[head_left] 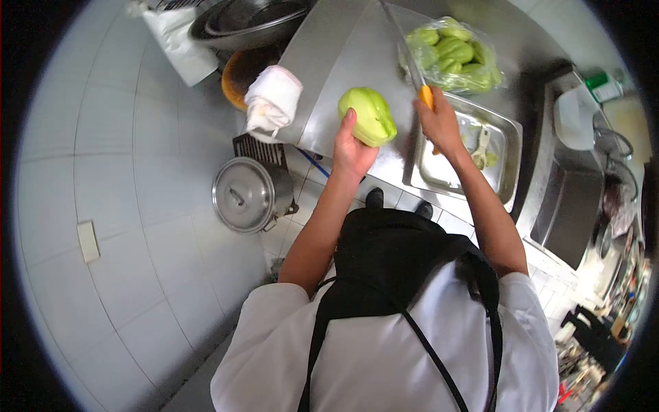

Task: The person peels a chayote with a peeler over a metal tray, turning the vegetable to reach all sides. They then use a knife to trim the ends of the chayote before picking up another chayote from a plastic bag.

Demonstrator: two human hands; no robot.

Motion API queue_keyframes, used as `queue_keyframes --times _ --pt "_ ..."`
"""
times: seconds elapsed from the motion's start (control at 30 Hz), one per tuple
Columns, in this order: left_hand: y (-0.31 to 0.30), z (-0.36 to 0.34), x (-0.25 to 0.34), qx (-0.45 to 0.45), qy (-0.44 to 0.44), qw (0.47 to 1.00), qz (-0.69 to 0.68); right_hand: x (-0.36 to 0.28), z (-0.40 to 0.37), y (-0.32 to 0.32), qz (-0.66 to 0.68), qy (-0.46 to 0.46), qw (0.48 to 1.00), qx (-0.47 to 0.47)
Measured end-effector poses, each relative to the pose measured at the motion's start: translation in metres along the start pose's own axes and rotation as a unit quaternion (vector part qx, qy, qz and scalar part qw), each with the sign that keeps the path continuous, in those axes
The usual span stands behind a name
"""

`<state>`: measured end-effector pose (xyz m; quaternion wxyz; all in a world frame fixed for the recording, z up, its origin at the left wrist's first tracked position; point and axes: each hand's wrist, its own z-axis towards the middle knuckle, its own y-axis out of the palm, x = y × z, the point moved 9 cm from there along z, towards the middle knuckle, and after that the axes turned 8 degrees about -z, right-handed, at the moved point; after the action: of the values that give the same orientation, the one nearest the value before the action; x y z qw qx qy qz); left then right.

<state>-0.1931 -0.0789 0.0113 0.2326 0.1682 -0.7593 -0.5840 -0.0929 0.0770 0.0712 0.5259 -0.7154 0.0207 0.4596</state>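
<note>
One plump, oval, pale yellow-green vegetable [368, 113] is held up in the person's left hand [354, 152], over the near part of a brushed stainless-steel worktop [329, 93]. Its skin looks smooth and slightly shiny, with light streaks along its length; the lower right end shows a darker green crease where the surface folds inward. The left grip is curled around its near side, the thumb lying along the left.

The right hand [441, 125] has its grip wrapped around the orange handle of a long, straight-bladed metal knife [409, 60]. The blade points away from the body, apart from the vegetable.

Beneath the right hand and forearm sits a shallow rectangular metal tray [439, 168], with a pale utensil [483, 141] and some green scraps [491, 159] inside. Beyond it, a clear plastic bag [494, 81] holds several brighter green, ridged vegetables [454, 49].

On the left, a crumpled white cloth [276, 95] lies at the worktop's edge, and a round, lidded metal pot [257, 192] stands lower down. A metal sink [568, 202] is at the right.
</note>
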Motion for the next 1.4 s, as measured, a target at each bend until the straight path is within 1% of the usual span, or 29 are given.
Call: queue_keyframes --times 0.03,0.1,0.2,0.27,0.3,0.4,0.43,0.5,0.77,0.87,1.03,1.27,1.4 --pt "0.004 0.007 -0.006 -0.002 -0.001 1.000 0.001 0.005 -0.021 -0.021 0.048 0.048 0.997 -0.044" --pt "0.015 0.022 -0.023 -0.005 -0.027 1.000 -0.010 0.013 -0.054 -0.061 0.016 0.024 0.999 -0.034" --pt "0.037 0.041 -0.053 -0.026 -0.051 0.998 -0.006 0.002 -0.107 -0.114 -0.007 -0.019 0.999 0.026" --pt "0.050 0.053 -0.066 -0.039 -0.044 0.998 -0.001 0.011 -0.135 -0.130 -0.026 -0.001 1.000 -0.009" --pt "0.053 0.058 -0.073 -0.040 -0.035 0.999 0.000 0.017 -0.147 -0.137 -0.070 -0.009 0.997 0.001" --pt "0.066 0.069 -0.088 -0.047 -0.023 0.999 -0.008 0.040 -0.174 -0.156 -0.122 0.012 0.992 -0.026" --pt "0.071 0.070 -0.094 -0.050 -0.020 0.998 -0.013 0.046 -0.182 -0.162 -0.129 0.007 0.992 -0.013" --pt "0.079 0.069 -0.104 -0.051 -0.016 0.998 -0.015 0.059 -0.193 -0.170 -0.142 -0.006 0.990 0.012" --pt "0.096 0.051 -0.144 -0.059 0.007 0.998 0.007 0.101 -0.213 -0.199 -0.150 -0.037 0.988 0.024" --pt "0.099 0.043 -0.155 -0.060 0.019 0.998 0.021 0.116 -0.217 -0.206 -0.174 -0.042 0.984 0.023" --pt "0.095 0.034 -0.170 -0.069 0.043 0.995 0.054 0.144 -0.224 -0.207 -0.220 -0.053 0.974 -0.002" --pt "0.076 0.019 -0.191 -0.028 0.034 0.997 0.061 0.173 -0.228 -0.190 -0.244 -0.086 0.965 -0.051" --pt "0.059 0.016 -0.194 0.000 0.027 0.998 0.060 0.178 -0.230 -0.186 -0.295 -0.085 0.950 -0.063"
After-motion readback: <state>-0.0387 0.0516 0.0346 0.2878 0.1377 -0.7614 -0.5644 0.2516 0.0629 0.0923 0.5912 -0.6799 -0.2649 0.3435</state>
